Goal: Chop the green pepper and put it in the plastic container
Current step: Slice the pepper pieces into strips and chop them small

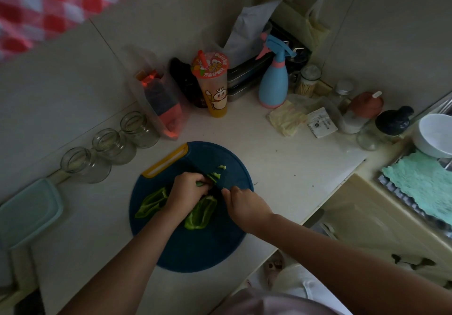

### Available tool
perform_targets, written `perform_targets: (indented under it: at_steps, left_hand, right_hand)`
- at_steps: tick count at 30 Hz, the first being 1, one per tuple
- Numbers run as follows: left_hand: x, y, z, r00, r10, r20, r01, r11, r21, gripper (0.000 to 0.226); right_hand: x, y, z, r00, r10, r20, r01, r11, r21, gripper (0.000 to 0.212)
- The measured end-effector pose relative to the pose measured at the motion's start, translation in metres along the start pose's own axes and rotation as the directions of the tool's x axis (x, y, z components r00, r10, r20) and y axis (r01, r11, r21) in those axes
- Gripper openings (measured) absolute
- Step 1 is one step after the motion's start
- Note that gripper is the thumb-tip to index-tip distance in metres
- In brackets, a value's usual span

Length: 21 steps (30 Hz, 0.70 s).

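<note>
On a round dark blue cutting board (195,246) lie two large green pepper pieces, one at the left (151,202) and one in the middle (200,213). My left hand (186,190) holds down a narrower pepper strip (212,177), fingers curled over it. A few cut bits (221,167) lie just beyond. My right hand (244,204) grips a knife handle; the dark blade (220,185) is hard to make out against the board. The pale green plastic container (27,214) sits on the counter at the far left.
Three glass jars (107,148) line the wall left of the board. Behind it stand a bag, a drink cup (215,84), a blue spray bottle (274,79) and several jars. A sink with a white bowl (435,136) and a green cloth is at the right.
</note>
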<state>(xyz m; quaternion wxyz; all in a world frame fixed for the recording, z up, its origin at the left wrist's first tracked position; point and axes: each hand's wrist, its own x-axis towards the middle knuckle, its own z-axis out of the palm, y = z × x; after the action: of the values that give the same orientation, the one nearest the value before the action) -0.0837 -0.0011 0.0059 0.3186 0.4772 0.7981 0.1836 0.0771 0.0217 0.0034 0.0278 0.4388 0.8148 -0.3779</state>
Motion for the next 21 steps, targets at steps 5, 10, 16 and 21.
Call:
perform_targets:
  at_steps: [5,10,16,21]
  left_hand:
    - [0.001,-0.002,0.001,1.000,-0.014,0.008,0.014,1.000,-0.022,0.009]
    - [0.001,-0.006,0.000,1.000,-0.019,0.001,0.019,0.999,-0.028,0.007]
    - [-0.003,-0.012,0.003,0.998,-0.061,0.020,0.063,0.989,-0.136,0.015]
    - [-0.004,-0.017,0.002,0.973,-0.221,0.066,0.230,0.920,-0.316,0.037]
  right_hand:
    - [0.007,-0.002,-0.002,0.997,-0.015,0.075,0.015,1.000,-0.011,0.039]
    - [0.015,-0.007,0.009,0.994,0.084,0.063,-0.088,0.994,0.065,0.041]
    - [0.018,-0.008,0.000,0.996,0.092,0.003,-0.090,0.965,0.247,0.022]
    - [-0.001,0.009,0.001,0.993,0.115,0.012,-0.113,0.945,0.306,0.047]
